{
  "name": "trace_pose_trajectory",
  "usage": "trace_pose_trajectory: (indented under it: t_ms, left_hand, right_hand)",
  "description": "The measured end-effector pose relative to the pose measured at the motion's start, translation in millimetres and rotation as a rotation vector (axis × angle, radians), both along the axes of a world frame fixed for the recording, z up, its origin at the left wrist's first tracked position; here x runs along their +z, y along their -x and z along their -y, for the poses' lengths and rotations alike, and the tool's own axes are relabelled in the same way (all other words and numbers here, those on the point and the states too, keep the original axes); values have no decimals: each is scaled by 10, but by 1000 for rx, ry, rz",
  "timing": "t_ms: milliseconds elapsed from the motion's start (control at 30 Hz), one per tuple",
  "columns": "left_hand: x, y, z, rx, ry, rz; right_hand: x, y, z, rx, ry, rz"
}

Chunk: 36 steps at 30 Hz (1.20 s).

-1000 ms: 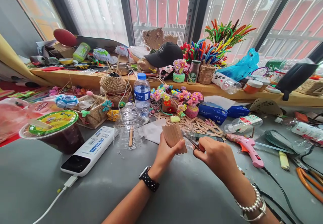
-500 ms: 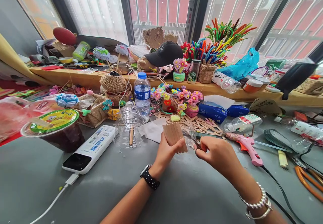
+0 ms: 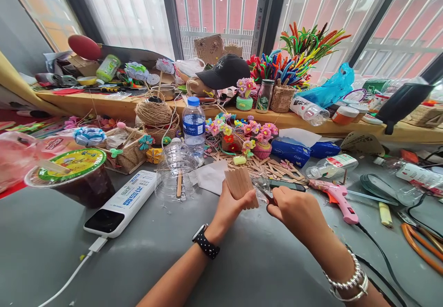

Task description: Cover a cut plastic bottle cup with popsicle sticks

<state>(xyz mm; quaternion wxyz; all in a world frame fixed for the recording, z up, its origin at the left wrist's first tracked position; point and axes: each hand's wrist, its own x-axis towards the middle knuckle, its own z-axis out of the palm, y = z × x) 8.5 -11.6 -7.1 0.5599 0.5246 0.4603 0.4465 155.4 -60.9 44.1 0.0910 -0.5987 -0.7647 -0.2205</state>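
My left hand (image 3: 226, 212) grips a flat row of joined wooden craft sticks (image 3: 240, 185), held upright above the grey table (image 3: 51, 247). My right hand (image 3: 294, 210) is closed around a small pair of scissors (image 3: 266, 195), whose blades point at the right edge of the stick panel. A black watch sits on my left wrist and silver bracelets on my right. More loose wooden sticks (image 3: 273, 168) lie scattered just behind my hands.
A cut clear plastic bottle (image 3: 176, 173) with a stick inside, a white power bank (image 3: 121, 203) on a cable, a pink glue gun (image 3: 337, 198), a water bottle (image 3: 194, 125), a twine ball (image 3: 154, 113), tissue packs and craft flowers crowd the table.
Both hands stay together with the sticks and scissors; they shifted only slightly, and the view drifted a little.
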Motion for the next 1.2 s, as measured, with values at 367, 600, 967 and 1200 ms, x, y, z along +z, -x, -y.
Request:
trace_pose_trajectory:
  t_ms: [367, 600, 967, 1200]
  left_hand:
    - [21, 12, -15, -6, 8, 50]
    - [25, 24, -11, -47, 16, 41]
    - [0, 11, -11, -23, -9, 18]
    - [39, 6, -13, -39, -13, -13]
  right_hand:
    - [83, 36, 25, -111, 276, -241]
    - [133, 8, 57, -181, 210, -115]
    - [85, 34, 62, -80, 68, -13]
    - [68, 51, 65, -45, -10, 40]
